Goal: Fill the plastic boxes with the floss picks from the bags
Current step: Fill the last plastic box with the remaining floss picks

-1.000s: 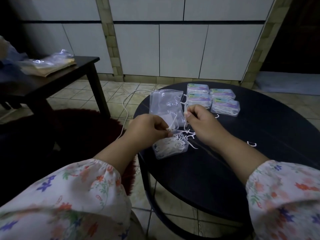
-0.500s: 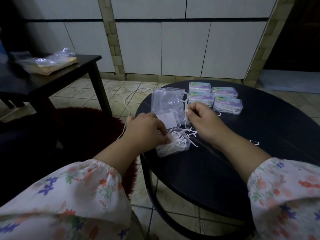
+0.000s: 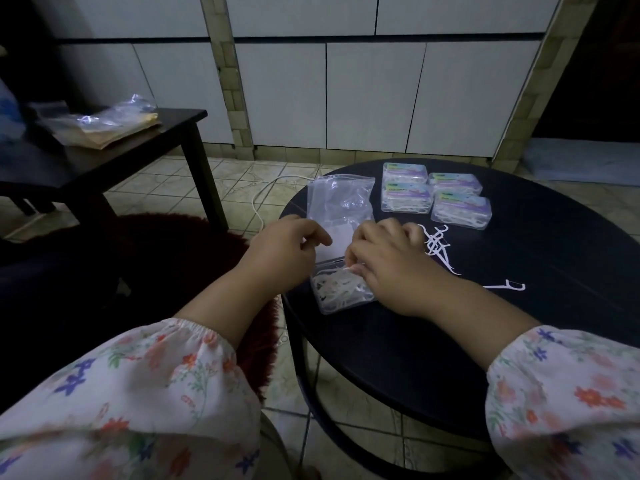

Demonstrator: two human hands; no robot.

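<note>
Since the earlier frame my right hand [image 3: 391, 261] has dropped onto the open box [image 3: 341, 289], fingers [image 3: 353, 268] curled, pinching picks into it. Left hand [image 3: 287, 251] curls over the lid; whether it grips, I cannot tell. Just beyond my fingers lies a bag [image 3: 339, 202]; rightward, loose picks [image 3: 438, 244] and four filled boxes [image 3: 434, 195] on the worktop [image 3: 519, 323].

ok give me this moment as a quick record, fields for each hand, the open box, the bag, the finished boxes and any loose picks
left hand: fingers curled, at the open box's left edge; grip unclear
right hand: pinching floss picks over the open box
open box: clear, partly full of white picks, near table edge
bag: clear, lying flat behind the open box
closed boxes: four, grouped at the far side of the round table
loose picks: small pile right of the right hand, one more lying apart
</note>
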